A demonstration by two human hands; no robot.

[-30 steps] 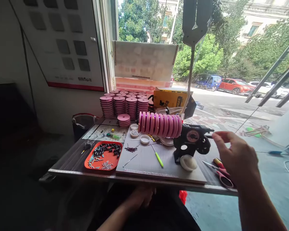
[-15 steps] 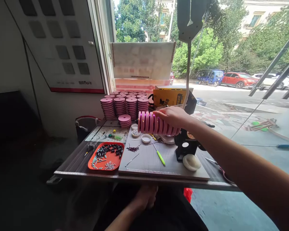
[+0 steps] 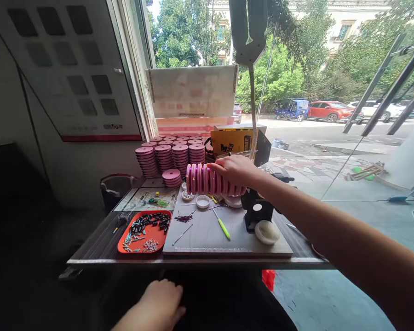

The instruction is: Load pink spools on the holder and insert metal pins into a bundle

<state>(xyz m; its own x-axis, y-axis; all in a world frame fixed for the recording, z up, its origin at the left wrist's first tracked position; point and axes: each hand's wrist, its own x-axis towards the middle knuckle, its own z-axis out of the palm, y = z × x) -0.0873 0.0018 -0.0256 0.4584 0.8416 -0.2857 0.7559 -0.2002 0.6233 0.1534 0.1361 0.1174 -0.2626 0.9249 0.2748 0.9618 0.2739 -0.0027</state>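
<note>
My right hand point(image 3: 236, 170) is wrapped from above around a row of pink spools point(image 3: 200, 179), lying on its side and held over the grey work board point(image 3: 200, 239). Purple thread shows between the discs, and the palm hides part of the row. Low in front of the table, over my dark-clothed lap, my left hand point(image 3: 162, 301) has its fingers curled in; nothing shows in it. Under the spools lie a green-handled hook tool point(image 3: 223, 229), a small white dish point(image 3: 203, 201) and some dark short strands point(image 3: 184, 218). A black device point(image 3: 257, 214) stands by my right wrist.
An orange tray point(image 3: 145, 232) of small black, teal and silver parts sits left of the board. Several stacks of pink spools point(image 3: 163, 158) stand at the back, with a short stack point(image 3: 171, 178) before them. A round pale bowl point(image 3: 267, 232) and a yellow box point(image 3: 231, 142) are farther right.
My left hand has moved left and nearer to me, away from the middle of my lap. My right hand still grips the spool row. The whole view has shifted slightly.
</note>
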